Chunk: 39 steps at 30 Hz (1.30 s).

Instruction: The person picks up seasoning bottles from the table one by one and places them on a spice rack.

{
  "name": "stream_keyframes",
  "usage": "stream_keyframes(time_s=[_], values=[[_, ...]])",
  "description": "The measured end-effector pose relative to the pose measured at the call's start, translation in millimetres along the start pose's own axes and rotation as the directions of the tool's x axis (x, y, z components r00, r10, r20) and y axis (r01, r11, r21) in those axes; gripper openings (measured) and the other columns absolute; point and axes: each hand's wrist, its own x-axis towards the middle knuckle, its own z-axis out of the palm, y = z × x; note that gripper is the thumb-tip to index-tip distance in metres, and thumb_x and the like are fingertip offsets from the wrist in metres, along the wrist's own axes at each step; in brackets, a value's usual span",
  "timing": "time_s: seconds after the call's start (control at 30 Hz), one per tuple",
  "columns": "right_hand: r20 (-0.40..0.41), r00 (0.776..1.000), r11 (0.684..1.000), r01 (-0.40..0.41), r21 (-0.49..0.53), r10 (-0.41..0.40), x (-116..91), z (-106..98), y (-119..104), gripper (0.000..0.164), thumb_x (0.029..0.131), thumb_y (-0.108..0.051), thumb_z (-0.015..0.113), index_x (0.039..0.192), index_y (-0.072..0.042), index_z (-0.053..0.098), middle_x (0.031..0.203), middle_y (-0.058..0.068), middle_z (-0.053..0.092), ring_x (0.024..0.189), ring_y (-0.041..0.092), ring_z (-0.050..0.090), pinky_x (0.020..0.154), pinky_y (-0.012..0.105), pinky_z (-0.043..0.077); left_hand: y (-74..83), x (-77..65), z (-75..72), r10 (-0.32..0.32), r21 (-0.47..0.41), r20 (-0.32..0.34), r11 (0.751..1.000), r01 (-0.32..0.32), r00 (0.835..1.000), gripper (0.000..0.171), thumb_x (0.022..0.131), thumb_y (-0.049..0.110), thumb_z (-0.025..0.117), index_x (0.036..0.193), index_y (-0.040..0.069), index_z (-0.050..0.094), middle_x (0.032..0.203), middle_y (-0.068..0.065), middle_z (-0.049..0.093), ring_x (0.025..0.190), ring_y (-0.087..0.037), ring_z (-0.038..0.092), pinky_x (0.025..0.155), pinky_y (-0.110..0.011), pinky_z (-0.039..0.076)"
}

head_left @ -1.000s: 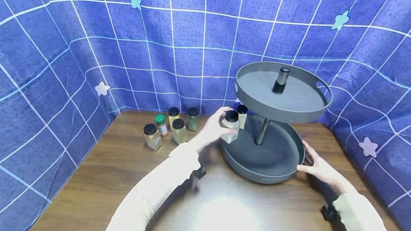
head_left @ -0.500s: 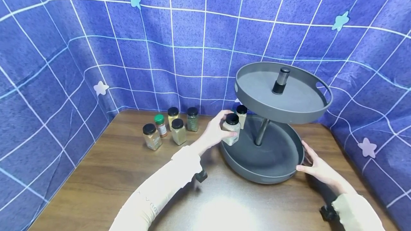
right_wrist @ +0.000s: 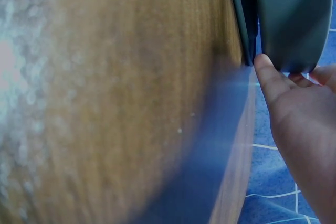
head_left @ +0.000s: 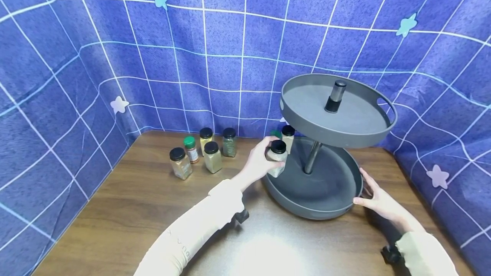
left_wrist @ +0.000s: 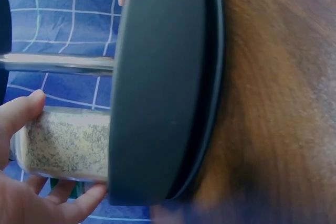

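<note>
My left hand (head_left: 258, 159) grips a clear spice jar (left_wrist: 68, 142) with a black lid and pale, dark-flecked contents. In the left wrist view the jar's bottom end is hidden behind the rim of the lower tier (left_wrist: 157, 87). From the head it appears at the left side of the grey two-tier turntable stand (head_left: 307, 212). A black-lidded jar with cream contents (head_left: 287, 142) stands just behind it, beside a green lid (head_left: 275, 133). My right hand (head_left: 379, 201) rests with spread thumb and fingers against the lower tier's right wall, its fingertips (right_wrist: 263, 62) low on that wall.
Several spice jars stand at the table's back left, including a green-capped jar (head_left: 192, 150) and a dark herb jar (head_left: 229, 143). The upper tier (head_left: 360, 116) overhangs the lower one, and a metal post (head_left: 313, 156) joins them. A blue curtain (head_left: 245, 54) hangs behind.
My left hand has lowered the jar slightly toward the lower tier, and a green lid now shows behind it. My right hand has stayed against the stand.
</note>
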Motion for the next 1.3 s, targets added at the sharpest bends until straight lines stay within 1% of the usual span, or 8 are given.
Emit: stream_keyframes(time_s=[0.13, 0.27, 0.43, 0.53, 0.6, 0.8, 1.03, 1.3], values=[[-0.003, 1.000, 1.000, 0.000, -0.013, 0.000, 0.3, 0.3, -0.8, 0.095, 0.082, 0.001, 0.068, 0.150, -0.002, 0.001, 0.146, 0.039, 0.014, 0.123, 0.060, 0.020, 0.089, -0.001, 0.029, -1.3, -3.3, 2.7, 0.052, 0.056, -0.031, 0.997, -0.050, 0.998, 0.071, 0.064, 0.016, 0.087, 0.126, 0.014, 0.053, 0.114, 0.000, 0.063, 0.107, -0.015, 0.057, 0.096, -0.033, 0.043], [-0.001, 1.000, 1.000, 0.005, -0.012, -0.005, 0.4, 1.0, -1.1, 0.094, 0.082, 0.001, 0.067, 0.150, -0.001, 0.001, 0.146, 0.040, 0.013, 0.124, 0.060, 0.021, 0.090, 0.000, 0.030, -1.2, -7.1, 4.8, 0.072, 0.097, -0.042, 0.993, -0.068, 0.996, 0.071, 0.064, 0.016, 0.087, 0.126, 0.013, 0.053, 0.117, -0.002, 0.062, 0.108, -0.018, 0.056, 0.096, -0.036, 0.044], [0.001, 1.000, 1.000, 0.019, -0.004, -0.019, -0.4, 2.3, -1.1, 0.093, 0.082, 0.002, 0.066, 0.149, 0.001, 0.001, 0.145, 0.040, 0.014, 0.127, 0.052, 0.024, 0.091, 0.000, 0.031, -1.2, -10.5, 7.0, 0.050, 0.162, -0.019, 0.986, -0.046, 0.999, 0.071, 0.065, 0.020, 0.087, 0.127, 0.014, 0.052, 0.116, -0.004, 0.060, 0.107, -0.018, 0.056, 0.093, -0.035, 0.045], [0.003, 1.000, 1.000, 0.023, -0.002, -0.023, -0.7, 2.8, -1.1, 0.093, 0.083, 0.003, 0.066, 0.149, 0.002, 0.001, 0.145, 0.040, 0.015, 0.128, 0.050, 0.025, 0.091, 0.001, 0.031, -1.4, -11.3, 8.0, 0.043, 0.195, -0.020, 0.980, -0.038, 0.999, 0.071, 0.065, 0.021, 0.087, 0.127, 0.015, 0.053, 0.113, -0.005, 0.060, 0.105, -0.019, 0.056, 0.091, -0.036, 0.045], [0.004, 1.000, 1.000, 0.022, -0.001, -0.022, -0.5, 2.7, -1.2, 0.093, 0.083, 0.003, 0.066, 0.149, 0.002, 0.001, 0.144, 0.040, 0.015, 0.128, 0.051, 0.026, 0.091, 0.001, 0.031, -2.0, -11.8, 8.5, 0.041, 0.220, -0.025, 0.975, -0.035, 0.999, 0.071, 0.065, 0.022, 0.087, 0.126, 0.016, 0.053, 0.112, -0.005, 0.059, 0.103, -0.020, 0.056, 0.090, -0.036, 0.046], [0.001, 1.000, 1.000, 0.012, -0.006, -0.012, 0.0, 1.2, -1.6, 0.094, 0.082, 0.002, 0.067, 0.150, 0.000, 0.001, 0.145, 0.040, 0.014, 0.123, 0.060, 0.021, 0.090, 0.000, 0.030, -2.7, -12.1, 8.9, 0.027, 0.278, -0.026, 0.960, -0.018, 0.999, 0.071, 0.064, 0.023, 0.087, 0.126, 0.018, 0.053, 0.111, -0.007, 0.057, 0.103, -0.022, 0.056, 0.088, -0.038, 0.046], [0.002, 1.000, 1.000, 0.009, -0.012, -0.009, -0.1, 0.9, -2.3, 0.094, 0.082, 0.002, 0.067, 0.150, 0.000, 0.001, 0.146, 0.040, 0.013, 0.122, 0.062, 0.020, 0.090, -0.001, 0.029, -3.1, -12.7, 9.1, -0.015, 0.292, -0.003, 0.956, 0.015, 1.000, 0.072, 0.065, 0.023, 0.087, 0.127, 0.017, 0.051, 0.112, -0.009, 0.056, 0.103, -0.025, 0.056, 0.089, -0.039, 0.046], [-0.002, 1.000, 1.000, -0.007, -0.012, 0.007, -0.8, -0.1, -4.0, 0.095, 0.082, 0.000, 0.067, 0.150, 0.000, 0.001, 0.146, 0.040, 0.012, 0.122, 0.063, 0.019, 0.089, -0.001, 0.029, -2.5, -12.6, 10.0, -0.018, 0.290, 0.002, 0.957, 0.017, 1.000, 0.071, 0.065, 0.020, 0.086, 0.127, 0.015, 0.050, 0.112, -0.011, 0.055, 0.104, -0.026, 0.056, 0.090, -0.040, 0.046]])
